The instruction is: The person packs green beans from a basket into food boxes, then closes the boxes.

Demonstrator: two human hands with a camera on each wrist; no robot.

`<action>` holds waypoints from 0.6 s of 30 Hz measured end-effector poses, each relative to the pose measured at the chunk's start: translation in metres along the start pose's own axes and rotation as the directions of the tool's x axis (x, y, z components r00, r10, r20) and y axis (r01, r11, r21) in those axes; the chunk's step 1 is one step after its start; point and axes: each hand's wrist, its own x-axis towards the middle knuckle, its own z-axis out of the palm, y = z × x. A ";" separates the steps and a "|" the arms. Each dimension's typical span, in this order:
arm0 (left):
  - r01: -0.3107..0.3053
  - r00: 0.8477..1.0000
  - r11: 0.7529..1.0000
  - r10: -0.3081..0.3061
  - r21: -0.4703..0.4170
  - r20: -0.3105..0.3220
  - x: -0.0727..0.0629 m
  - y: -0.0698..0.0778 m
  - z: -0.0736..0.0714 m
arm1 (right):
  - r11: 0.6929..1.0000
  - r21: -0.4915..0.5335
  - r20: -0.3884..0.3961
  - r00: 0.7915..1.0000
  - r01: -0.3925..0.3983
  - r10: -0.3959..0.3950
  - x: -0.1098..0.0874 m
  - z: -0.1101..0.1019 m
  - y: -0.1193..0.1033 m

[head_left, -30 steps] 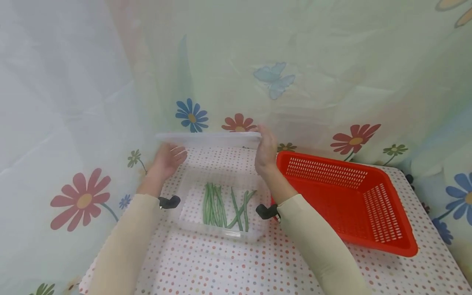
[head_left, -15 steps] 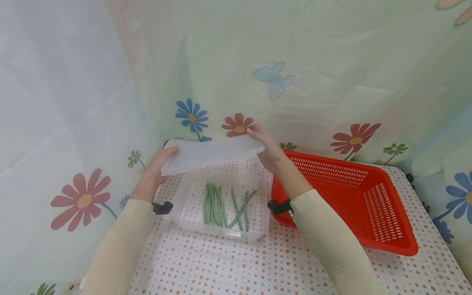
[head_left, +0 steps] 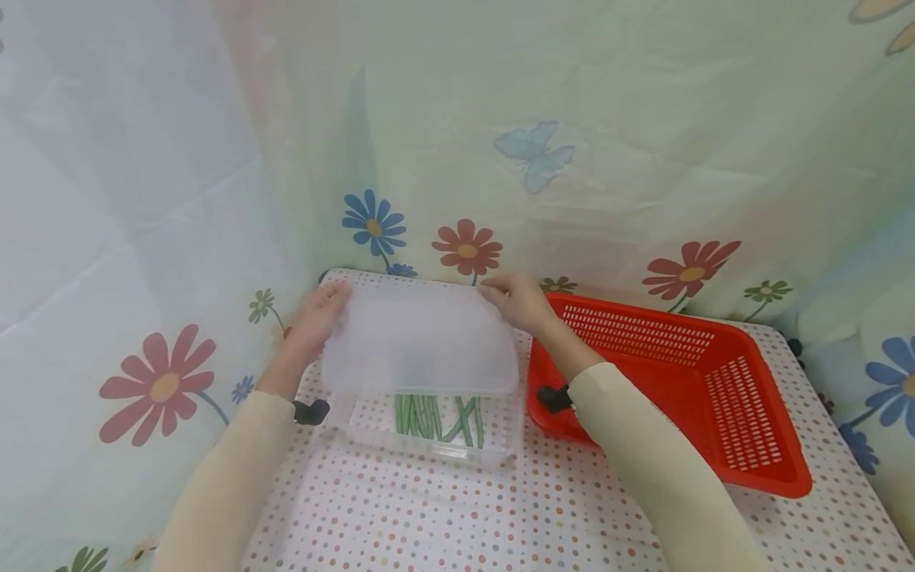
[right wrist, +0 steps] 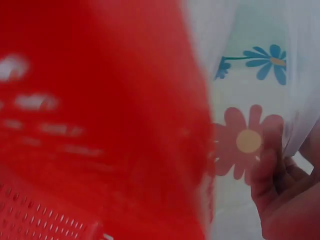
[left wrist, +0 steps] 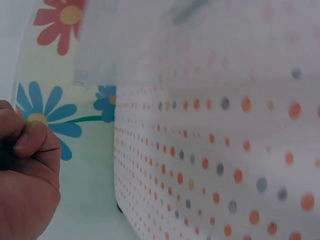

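A frosted white plastic lid slants over the far part of a clear plastic container. Green beans lie inside, their near ends showing below the lid's front edge. My left hand grips the lid by its far left corner, and its fingers look curled in the left wrist view. At the far right corner, my right hand pinches the lid. Thumb and fingers meet at the lid's edge in the right wrist view, where the right hand is partly cut off.
A red plastic basket with slotted walls stands right of the container, beneath my right forearm. A dotted cloth covers the table. Behind it hangs a flowered curtain.
The lid has turned from nearly edge-on to showing its broad face, its near edge coming down over the container. My left hand has gone from open fingers to gripping it.
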 end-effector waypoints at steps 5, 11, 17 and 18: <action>-0.044 0.999 0.974 0.047 0.224 -0.010 0.000 -0.005 0.006 | 0.983 -0.185 0.036 0.999 -0.008 0.014 -0.006 -0.001 0.005; -0.060 0.998 0.940 0.061 0.336 0.009 -0.001 -0.012 0.011 | 0.961 -0.277 0.185 0.982 0.017 0.036 -0.010 -0.002 0.012; -0.118 0.992 0.921 0.124 0.372 0.007 -0.003 -0.018 0.017 | 0.959 -0.283 0.266 0.963 0.035 0.044 -0.014 -0.002 0.022; -0.129 0.991 0.915 0.136 0.382 0.009 -0.002 -0.018 0.018 | 0.959 -0.281 0.280 0.959 0.039 0.043 -0.015 -0.002 0.023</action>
